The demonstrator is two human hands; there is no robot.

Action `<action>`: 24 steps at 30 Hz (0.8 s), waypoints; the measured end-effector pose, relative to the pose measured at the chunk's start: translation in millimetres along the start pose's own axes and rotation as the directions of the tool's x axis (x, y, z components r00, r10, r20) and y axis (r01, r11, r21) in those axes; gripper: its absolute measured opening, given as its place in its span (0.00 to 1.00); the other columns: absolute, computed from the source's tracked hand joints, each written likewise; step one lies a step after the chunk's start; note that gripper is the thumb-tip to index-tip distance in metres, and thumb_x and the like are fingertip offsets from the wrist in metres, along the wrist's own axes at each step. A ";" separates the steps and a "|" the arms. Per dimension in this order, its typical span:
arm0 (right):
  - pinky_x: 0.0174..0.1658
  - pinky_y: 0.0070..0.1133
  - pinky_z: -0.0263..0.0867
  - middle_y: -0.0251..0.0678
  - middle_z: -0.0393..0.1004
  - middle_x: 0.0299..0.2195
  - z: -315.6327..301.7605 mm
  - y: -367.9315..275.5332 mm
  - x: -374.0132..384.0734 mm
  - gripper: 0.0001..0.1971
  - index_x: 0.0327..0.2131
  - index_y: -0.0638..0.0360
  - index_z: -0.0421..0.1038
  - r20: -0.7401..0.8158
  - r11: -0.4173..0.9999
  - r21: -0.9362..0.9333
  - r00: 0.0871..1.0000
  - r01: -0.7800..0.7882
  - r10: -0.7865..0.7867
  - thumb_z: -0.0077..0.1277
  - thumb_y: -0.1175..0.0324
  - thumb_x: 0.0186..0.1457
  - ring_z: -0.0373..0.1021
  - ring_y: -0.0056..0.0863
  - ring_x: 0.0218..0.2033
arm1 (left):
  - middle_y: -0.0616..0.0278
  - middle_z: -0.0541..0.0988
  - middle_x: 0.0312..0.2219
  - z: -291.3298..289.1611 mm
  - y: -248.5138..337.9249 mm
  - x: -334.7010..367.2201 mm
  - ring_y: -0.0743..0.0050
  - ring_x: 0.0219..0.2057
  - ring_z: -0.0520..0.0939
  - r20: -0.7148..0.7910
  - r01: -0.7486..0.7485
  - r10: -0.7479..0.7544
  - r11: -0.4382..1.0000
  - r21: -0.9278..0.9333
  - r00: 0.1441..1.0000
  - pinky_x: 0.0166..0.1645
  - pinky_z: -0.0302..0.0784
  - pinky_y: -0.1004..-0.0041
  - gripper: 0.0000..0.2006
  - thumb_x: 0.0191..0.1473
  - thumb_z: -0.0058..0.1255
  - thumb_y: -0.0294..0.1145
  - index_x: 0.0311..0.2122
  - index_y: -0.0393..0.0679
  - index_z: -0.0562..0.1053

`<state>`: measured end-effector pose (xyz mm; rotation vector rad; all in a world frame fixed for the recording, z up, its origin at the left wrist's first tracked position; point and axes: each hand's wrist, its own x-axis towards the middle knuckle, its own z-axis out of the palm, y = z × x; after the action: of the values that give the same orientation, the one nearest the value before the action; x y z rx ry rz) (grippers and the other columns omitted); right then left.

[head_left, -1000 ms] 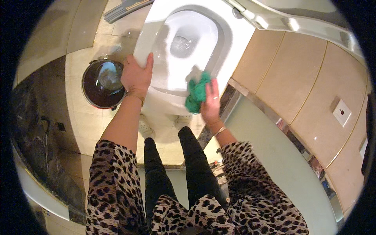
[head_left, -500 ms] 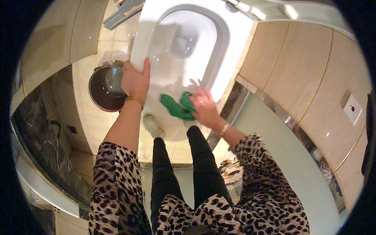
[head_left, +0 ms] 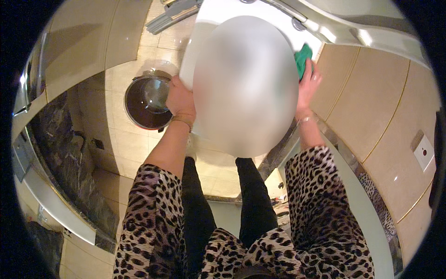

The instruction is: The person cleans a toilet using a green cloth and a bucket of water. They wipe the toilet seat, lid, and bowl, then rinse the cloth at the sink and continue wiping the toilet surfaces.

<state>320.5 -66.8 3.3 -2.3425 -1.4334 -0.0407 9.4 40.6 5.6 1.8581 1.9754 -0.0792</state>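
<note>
A white toilet (head_left: 186,69) stands before me, most of its middle hidden behind a blurred oval patch. My left hand (head_left: 181,98) grips the toilet's left edge with curled fingers. On the far right side, a crumpled green cloth (head_left: 303,59) lies against the toilet's white surface. My right hand (head_left: 309,87) holds this cloth, its fingers partly over it and the arm stretched forward.
A dark bucket (head_left: 134,104) with a clear, shiny thing inside stands on the tiled floor, left of my left hand. Grey slats (head_left: 172,17) lie at the far left of the toilet. A beige panelled wall (head_left: 371,102) bounds the right side.
My right hand has carried the green cloth from the toilet's near side to its far right side. My left hand stays on the left edge. The view has shifted slightly.
</note>
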 end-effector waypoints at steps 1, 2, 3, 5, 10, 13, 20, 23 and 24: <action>0.58 0.40 0.54 0.51 0.61 0.54 -4.1 -11.0 -21.4 0.33 0.57 0.58 0.61 0.007 0.999 0.034 1.000 0.012 -0.012 0.54 0.75 0.43 0.58 0.51 0.53 | 0.40 0.77 0.38 5.8 -3.6 1.0 0.38 0.37 0.80 0.013 0.003 -0.003 1.000 -0.017 1.000 0.42 0.76 0.53 0.35 0.51 0.47 0.65 0.44 0.35 0.67; 0.58 0.40 0.53 0.48 0.61 0.55 -11.0 -22.6 -42.1 0.34 0.58 0.56 0.61 0.061 0.999 0.035 0.998 0.015 -0.017 0.53 0.76 0.42 0.58 0.49 0.53 | 0.40 0.77 0.37 8.0 -4.9 2.6 0.38 0.37 0.80 0.025 0.006 -0.005 1.000 -0.030 1.000 0.42 0.76 0.53 0.36 0.51 0.47 0.65 0.44 0.35 0.67; 0.58 0.40 0.53 0.44 0.61 0.56 -13.3 -29.3 -63.0 0.35 0.57 0.54 0.61 0.164 1.000 -0.008 0.986 0.006 -0.004 0.52 0.75 0.40 0.59 0.47 0.52 | 0.42 0.76 0.37 7.1 -3.0 1.7 0.40 0.36 0.80 -0.035 -0.018 0.017 1.000 -0.017 0.999 0.40 0.76 0.53 0.34 0.51 0.46 0.65 0.42 0.36 0.66; 0.55 0.39 0.54 0.39 0.64 0.55 -18.8 -48.0 -99.6 0.36 0.58 0.52 0.62 0.220 0.997 0.001 0.972 0.081 -0.079 0.53 0.72 0.39 0.60 0.43 0.50 | 0.45 0.74 0.36 6.3 6.2 -5.2 0.43 0.35 0.79 -0.138 -0.075 0.075 0.997 0.006 0.988 0.36 0.76 0.53 0.32 0.52 0.46 0.64 0.39 0.37 0.65; 0.40 0.30 0.65 0.44 0.73 0.28 13.6 -125.5 -133.1 0.16 0.44 0.63 0.72 0.370 0.907 0.152 0.874 -0.393 0.316 0.51 0.61 0.57 0.69 0.40 0.31 | 0.43 0.74 0.36 3.0 14.7 -6.3 0.41 0.35 0.78 -0.020 -0.093 0.091 0.986 -0.142 0.996 0.36 0.75 0.52 0.32 0.53 0.47 0.62 0.41 0.36 0.67; 0.41 0.24 0.66 0.42 0.76 0.34 35.3 -173.0 -112.7 0.18 0.43 0.66 0.72 0.549 0.216 0.610 0.603 -0.763 0.580 0.44 0.58 0.63 0.70 0.28 0.34 | 0.42 0.74 0.39 16.0 5.7 -9.7 0.41 0.39 0.77 -0.030 -0.198 0.198 0.936 -0.290 0.980 0.42 0.73 0.56 0.28 0.56 0.48 0.52 0.49 0.34 0.66; 0.42 0.23 0.67 0.41 0.77 0.36 52.8 -275.1 -88.5 0.17 0.44 0.67 0.71 0.648 0.122 0.696 0.691 -0.708 0.321 0.45 0.61 0.63 0.71 0.28 0.37 | 0.58 0.72 0.48 95.1 -95.1 -68.0 0.69 0.45 0.74 0.310 0.301 0.026 0.181 -0.936 0.950 0.51 0.69 0.70 0.21 0.65 0.36 0.40 0.59 0.39 0.62; 0.41 0.23 0.67 0.42 0.76 0.33 83.0 -304.9 -97.5 0.16 0.45 0.65 0.71 0.694 0.382 0.612 0.702 -0.692 0.161 0.48 0.61 0.61 0.70 0.26 0.34 | 0.59 0.69 0.52 101.7 -130.9 -101.4 0.70 0.50 0.71 0.331 0.364 -0.174 0.224 -0.904 0.928 0.54 0.66 0.69 0.24 0.66 0.35 0.45 0.60 0.41 0.59; 0.42 0.24 0.67 0.45 0.76 0.33 110.6 -308.7 -104.8 0.16 0.45 0.65 0.71 0.697 0.420 0.603 0.704 -0.678 0.136 0.49 0.62 0.60 0.71 0.31 0.34 | 0.58 0.67 0.54 89.6 -125.4 -108.1 0.68 0.52 0.71 0.386 0.425 -0.267 0.107 -0.899 0.883 0.55 0.66 0.68 0.26 0.66 0.34 0.48 0.61 0.41 0.57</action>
<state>-14.9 5.2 -25.6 -1.7772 -0.6396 1.3116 -86.3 -103.0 -69.5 0.4497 1.5858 0.7657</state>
